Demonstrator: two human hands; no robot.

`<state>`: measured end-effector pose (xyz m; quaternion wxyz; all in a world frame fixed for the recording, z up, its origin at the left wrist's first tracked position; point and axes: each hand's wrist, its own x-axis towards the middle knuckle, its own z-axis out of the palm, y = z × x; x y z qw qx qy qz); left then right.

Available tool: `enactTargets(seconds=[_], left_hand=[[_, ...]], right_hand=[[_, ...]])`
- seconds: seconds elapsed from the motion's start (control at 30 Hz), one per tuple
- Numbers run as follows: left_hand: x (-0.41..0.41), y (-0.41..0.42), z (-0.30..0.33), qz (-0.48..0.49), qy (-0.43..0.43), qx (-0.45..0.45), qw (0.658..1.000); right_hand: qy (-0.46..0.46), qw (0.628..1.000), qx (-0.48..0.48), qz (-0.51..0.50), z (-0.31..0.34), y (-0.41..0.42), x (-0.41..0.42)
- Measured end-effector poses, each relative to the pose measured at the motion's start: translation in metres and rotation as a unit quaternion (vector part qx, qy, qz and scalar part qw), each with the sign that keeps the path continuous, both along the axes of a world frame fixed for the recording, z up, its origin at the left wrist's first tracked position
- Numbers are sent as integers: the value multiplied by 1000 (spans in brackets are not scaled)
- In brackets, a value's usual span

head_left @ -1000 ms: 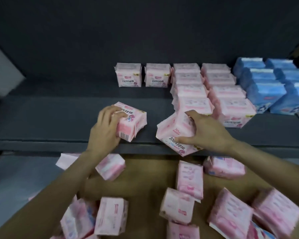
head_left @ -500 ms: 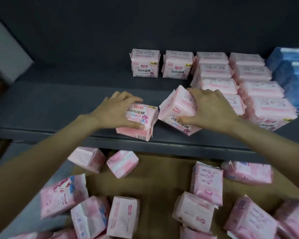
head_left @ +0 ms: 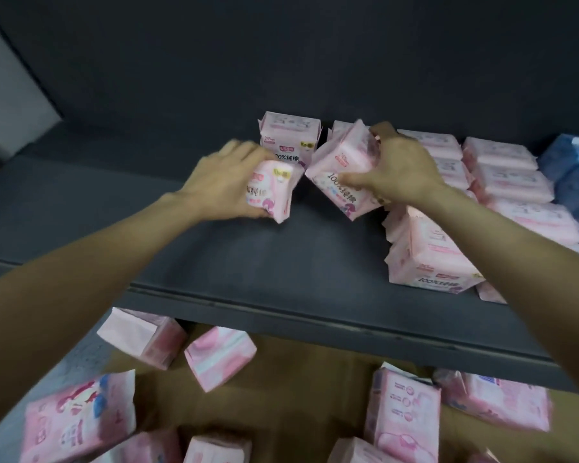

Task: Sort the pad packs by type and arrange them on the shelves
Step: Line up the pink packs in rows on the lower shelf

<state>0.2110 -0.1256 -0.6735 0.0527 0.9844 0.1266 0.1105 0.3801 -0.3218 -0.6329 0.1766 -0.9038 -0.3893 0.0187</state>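
A: What writing can you read on the packs?

B: The soft pink plastic-wrapped pad pack [head_left: 274, 192] gripped by the left hand [head_left: 226, 187] has a small yellow tag near its top and dark characters on its face, partly blurred. The second pink wrapped pack [head_left: 343, 170], tilted, reads "100%" followed by Chinese characters. The right hand [head_left: 400, 170] holds it, thumb on the printed face, fingers curled over the top.

A: Where are those two?

B: Over the dark grey flat shelf [head_left: 281, 262], towards its back, nearly touching each other. Whether they rest on the shelf I cannot tell.

A: Anything else legible?

B: An upright pink pack at the back [head_left: 290, 137] shows "245" and "100%" plus characters. The front pack of the pink rows on the right [head_left: 428, 262] carries the same "100%" label.

A: And what does the shelf hold?

B: Rows of pale pink packs [head_left: 502, 168] on the right, with blue wrapped packs [head_left: 572, 172] beyond them at the edge.

A: Below the shelf?

B: Loose pink packs of differing designs [head_left: 219, 357] scattered on a brown cardboard surface [head_left: 281, 389]; their print is too blurred to read.
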Motion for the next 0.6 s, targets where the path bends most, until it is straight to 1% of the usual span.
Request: enactTargets(seconds=[0.07,0.13,0.2,0.27,0.33,0.43,0.5,0.6], left_hand=[[13,5,-6,36,-53,3,998],[24,9,-13,55,-111,28,992],[37,8,-21,53,-131,63,988],[53,4,-29,41,-141,86,985],[68,2,-38,35,-135,93,986],[84,1,-53,39,-116,98,988],[88,-2,-59,54,-85,71,992],[88,-4,-56,72,-22,-1,997]], right_hand=[[-39,998,-44,6,0,11,16],[-54,995,-79,17,1,20,29],[-56,991,-116,39,-2,28,34],[-92,982,-156,49,-11,34,37],[-125,976,-177,38,-19,39,41],[-124,972,-196,24,-27,40,47],[-126,968,-213,34,-32,39,48],[-111,970,-212,42,-38,39,50]])
